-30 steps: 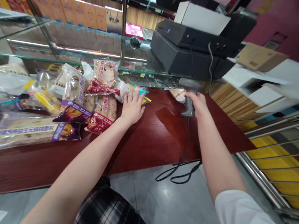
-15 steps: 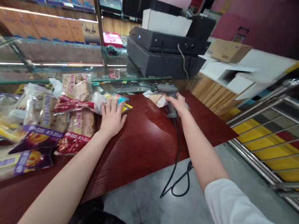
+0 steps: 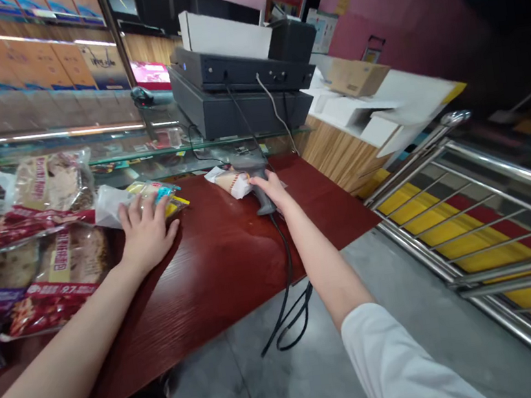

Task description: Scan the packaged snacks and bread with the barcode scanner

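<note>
My left hand [image 3: 147, 234] lies with fingers spread on a small clear packet [image 3: 167, 197] with blue and yellow print. A crumpled white wrapper [image 3: 112, 205] is beside its fingertips. My right hand [image 3: 271, 188] is closed around a dark grey barcode scanner [image 3: 265, 205], thumb toward the left; its other fingers are partly hidden. A cream-coloured packet with white paper and a striped edge [image 3: 231, 182] lies just left of the scanner. From the scanner a black cable [image 3: 286, 248] runs over the table edge. Bagged loaves of sliced bread [image 3: 72, 254] are piled left of my left hand.
The dark red tabletop [image 3: 215, 264] meets a glass display case [image 3: 114, 163] at the back. A black cash drawer [image 3: 238, 108] stands on the glass. To the right are a wood-grain cabinet [image 3: 333, 157] and a metal railing [image 3: 418, 172].
The view has swung right, so the scene sits farther left in the picture. My left hand stays on the small packet and my right hand on the scanner.
</note>
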{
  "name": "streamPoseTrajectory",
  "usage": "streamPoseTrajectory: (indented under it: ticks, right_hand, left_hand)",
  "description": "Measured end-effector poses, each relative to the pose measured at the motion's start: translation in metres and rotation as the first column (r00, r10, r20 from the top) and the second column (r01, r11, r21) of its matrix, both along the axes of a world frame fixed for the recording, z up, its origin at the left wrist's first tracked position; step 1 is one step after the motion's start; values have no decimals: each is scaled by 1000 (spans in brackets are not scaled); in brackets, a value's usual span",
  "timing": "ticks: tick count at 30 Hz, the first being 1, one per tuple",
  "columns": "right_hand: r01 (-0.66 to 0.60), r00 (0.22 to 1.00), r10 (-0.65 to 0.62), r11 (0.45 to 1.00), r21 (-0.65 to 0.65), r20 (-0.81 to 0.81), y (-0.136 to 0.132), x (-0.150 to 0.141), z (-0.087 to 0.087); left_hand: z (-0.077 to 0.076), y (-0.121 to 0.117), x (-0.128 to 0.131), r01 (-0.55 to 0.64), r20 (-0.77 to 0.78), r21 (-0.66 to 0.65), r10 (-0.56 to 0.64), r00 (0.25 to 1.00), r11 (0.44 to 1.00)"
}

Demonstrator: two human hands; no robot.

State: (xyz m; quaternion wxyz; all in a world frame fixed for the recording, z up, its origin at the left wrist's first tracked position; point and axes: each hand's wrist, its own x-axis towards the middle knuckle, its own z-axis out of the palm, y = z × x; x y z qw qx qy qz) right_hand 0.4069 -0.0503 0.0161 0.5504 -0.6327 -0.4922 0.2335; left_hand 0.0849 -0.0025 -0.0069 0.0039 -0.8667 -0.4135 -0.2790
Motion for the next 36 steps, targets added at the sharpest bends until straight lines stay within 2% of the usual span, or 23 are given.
streamPoseTrajectory:
  ticks: [5,8,11,13,16,21,24,27,29,31,33,35,36]
  right_hand:
    - [-202,958,195,979,-14,-209,-10,-29,9]
    - [-354,905,326,933,-60,-274,-14,-40,11]
    - [-439,864,393,894,-87,-313,-17,-43,12]
    - [-459,846,401,883,-96,-352,-20,-43,12]
    - [-439,830,351,890,-121,-434,-24,-41,12]
    - [-366,830,258,921,-133,-494,-24,-43,9]
    - [-336,816,221,933,-127,-534,-20,-46,6]
    - [-270,812,170,958,-101,-558,-17,-54,11]
    - [-239,809,189,971,-19,-557,-16,-64,19]
    - [-223,807,235,971,88,-541,-16,-79,31]
    - [-197,814,261,964,176,-518,-17,-98,41]
    - [-196,799,302,948,249,-521,-15,-120,48]
    - [-218,775,333,939,267,-538,-13,-132,49]
  left_hand:
    - [5,-5,2,27,11,67,-28,1000,997]
    - [9,-7,3,125,-3,105,-125,992,987]
    - [8,-7,5,262,-86,103,-254,963,960]
    - [5,-7,5,303,-148,102,-287,946,947]
    - [3,-8,5,295,-226,118,-263,938,948]
    - [9,-12,5,363,-276,175,-308,910,915]
    - [15,-14,2,349,-163,157,-325,932,924]
    - [19,-11,-4,224,53,69,-228,972,972]
    - [20,-6,-8,146,258,41,-152,954,988]
    - [22,2,-11,81,497,41,-91,863,996]
    - [22,11,-13,15,704,21,-25,710,1000]
    - [21,21,-15,-29,821,-39,49,569,999]
    - [19,25,-16,-30,848,-78,82,523,997]
